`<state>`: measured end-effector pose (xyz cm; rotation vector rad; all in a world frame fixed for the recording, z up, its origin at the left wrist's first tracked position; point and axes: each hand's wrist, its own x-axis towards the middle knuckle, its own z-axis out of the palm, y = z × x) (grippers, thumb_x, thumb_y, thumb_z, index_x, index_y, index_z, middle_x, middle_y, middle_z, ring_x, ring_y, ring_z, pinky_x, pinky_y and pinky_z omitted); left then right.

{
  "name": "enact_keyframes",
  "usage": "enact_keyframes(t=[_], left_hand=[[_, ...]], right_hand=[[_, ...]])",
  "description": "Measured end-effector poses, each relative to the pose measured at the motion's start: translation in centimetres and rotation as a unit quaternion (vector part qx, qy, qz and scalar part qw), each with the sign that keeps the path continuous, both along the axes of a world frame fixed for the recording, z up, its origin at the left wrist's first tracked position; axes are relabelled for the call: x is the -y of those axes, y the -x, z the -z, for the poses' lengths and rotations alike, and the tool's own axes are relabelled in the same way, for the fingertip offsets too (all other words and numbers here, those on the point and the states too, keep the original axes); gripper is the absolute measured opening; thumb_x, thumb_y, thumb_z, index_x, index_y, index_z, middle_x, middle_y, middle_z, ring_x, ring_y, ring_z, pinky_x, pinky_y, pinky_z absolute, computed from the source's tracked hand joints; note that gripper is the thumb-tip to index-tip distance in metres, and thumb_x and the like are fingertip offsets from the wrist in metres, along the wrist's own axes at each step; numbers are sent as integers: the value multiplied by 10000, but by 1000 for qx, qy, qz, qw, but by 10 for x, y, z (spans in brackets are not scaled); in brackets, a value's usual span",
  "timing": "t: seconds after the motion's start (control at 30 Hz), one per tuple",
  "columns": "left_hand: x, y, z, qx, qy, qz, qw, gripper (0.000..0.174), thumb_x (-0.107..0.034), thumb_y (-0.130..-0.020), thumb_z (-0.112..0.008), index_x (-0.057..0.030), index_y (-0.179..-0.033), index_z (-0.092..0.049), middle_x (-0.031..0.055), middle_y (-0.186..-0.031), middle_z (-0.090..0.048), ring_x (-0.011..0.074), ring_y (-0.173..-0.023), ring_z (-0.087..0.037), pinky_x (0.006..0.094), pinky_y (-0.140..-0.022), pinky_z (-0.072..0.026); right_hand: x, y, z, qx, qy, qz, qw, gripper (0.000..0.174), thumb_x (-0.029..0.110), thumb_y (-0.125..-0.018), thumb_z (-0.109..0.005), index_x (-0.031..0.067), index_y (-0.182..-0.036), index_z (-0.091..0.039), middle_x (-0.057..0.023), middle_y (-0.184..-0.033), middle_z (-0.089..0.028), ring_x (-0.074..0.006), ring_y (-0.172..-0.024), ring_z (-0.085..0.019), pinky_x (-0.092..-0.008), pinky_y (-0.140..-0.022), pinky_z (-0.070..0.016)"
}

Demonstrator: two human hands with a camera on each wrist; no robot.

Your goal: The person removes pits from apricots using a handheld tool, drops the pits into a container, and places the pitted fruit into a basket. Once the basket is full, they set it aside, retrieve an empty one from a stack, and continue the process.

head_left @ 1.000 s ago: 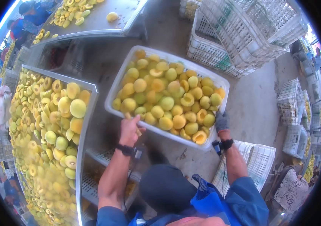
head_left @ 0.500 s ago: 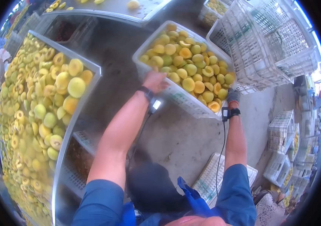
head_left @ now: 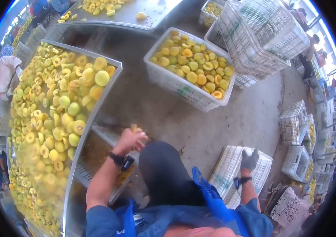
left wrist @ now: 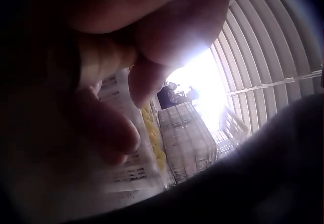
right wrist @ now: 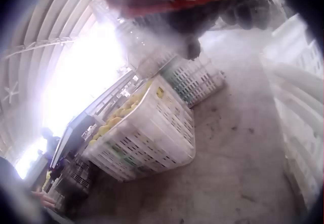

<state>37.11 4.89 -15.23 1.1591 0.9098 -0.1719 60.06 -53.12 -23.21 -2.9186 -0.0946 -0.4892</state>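
Table [head_left: 97, 118]: metal, filling the left of the head view. It was heaped to the rim with yellow halves [head_left: 53, 102], so a large share of cut fruit already lay there.
Stack [head_left: 262, 35]: white crates piled at upper right. They were bare of fruit as far as showed, and were judged to be emptied ones.
Full crate [head_left: 179, 89]: stood upright on the floor [head_left: 239, 118] at upper centre, just beside the stack and well apart from both hands. It was brimful of fruit [head_left: 193, 65], mostly whole with a few halved. By this, its load was judged still unworked.
Empty crate [head_left: 227, 170]: lay at lower right of the head view, near the person's leg, with nothing showing in it.
Right hand [head_left: 249, 159]: gloved, and rested on the top edge of the empty crate. Whether its fingers curled over that edge could not be told.
Left hand [head_left: 130, 140]: bare, at lower centre beside the table's near side, wrapped round the tool.
Tool [head_left: 133, 127]: a short pale handle whose tip stood out above the fist. In the left wrist view the fingers [left wrist: 157, 46] were closed on it [left wrist: 104, 57], and its working end was hidden.
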Motion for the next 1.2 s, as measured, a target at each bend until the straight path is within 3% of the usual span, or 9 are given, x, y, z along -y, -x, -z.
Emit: enact_keyframes(t=[0.07,0.27,0.37,0.5,0.57,0.63,0.87,1.0,1.2], left_hand=[[10,48,6,19,3,-8,1000,273,-164,-950,-680,22,-1138,-611,136,-947,-728,196,-630,-700,303,-467,-530],[33,136,-53,38,-34,-68,996,363,-154,-981,-657,88,-1244,-590,166,-967,-737,199,-624,-711,271,-487,-566],[41,173,-91,51,-82,-105,990,397,-147,-985,-649,97,-1282,-549,215,-1029,-734,199,-618,-703,267,-477,-556],[55,227,-124,81,-81,-162,980,394,-105,-983,-616,93,-1309,-515,230,-1021,-729,190,-600,-684,264,-461,-540],[61,248,-131,84,-96,-170,977,379,-91,-982,-601,101,-1299,-521,231,-1011,-729,187,-600,-683,261,-466,-541],[66,263,-137,86,-111,-176,974,378,-91,-981,-600,106,-1294,-523,232,-1009,-728,186,-599,-682,261,-468,-541],[68,295,-143,100,-128,-211,964,411,-126,-972,-616,117,-1290,-529,228,-995,-735,194,-608,-684,266,-488,-541],[67,301,-134,91,-100,-216,967,411,-121,-971,-624,119,-1292,-532,222,-991,-737,200,-607,-691,268,-491,-544],[56,286,-114,85,-67,-221,969,405,-120,-987,-624,116,-1303,-531,226,-999,-730,211,-611,-697,284,-496,-555]], right_hand=[[9,66,-12,-198,3,54,979,845,419,-790,-822,-16,-1443,-510,-282,-1354,-608,-446,-1260,-574,-478,-1069,-449],[6,92,29,-334,-142,99,927,559,369,-860,-719,-7,-1265,-635,-315,-1214,-663,-471,-1166,-617,-526,-985,-488],[27,96,121,-137,-29,-87,986,451,333,-891,-665,-6,-1190,-657,-307,-1135,-688,-481,-1081,-649,-553,-926,-508],[-77,142,90,-325,40,-162,931,362,300,-901,-620,17,-1117,-688,-290,-1031,-702,-492,-969,-667,-568,-821,-521],[-128,158,70,-345,-137,-261,891,294,271,-889,-618,49,-1053,-718,-265,-997,-713,-492,-968,-663,-564,-806,-520],[-203,165,38,-368,-4,-258,893,227,174,-931,-593,54,-1091,-700,-277,-1042,-707,-468,-1031,-671,-546,-850,-530],[-375,160,27,-363,83,-469,801,254,190,-906,-623,77,-1105,-733,-245,-1060,-721,-442,-1040,-685,-515,-859,-538],[-461,167,-34,-316,-22,-591,742,261,217,-892,-658,88,-1101,-745,-226,-1065,-729,-415,-1034,-700,-498,-880,-547],[-552,161,6,-232,83,-630,737,233,185,-887,-647,82,-1071,-745,-211,-1087,-730,-409,-1032,-702,-490,-906,-552]])
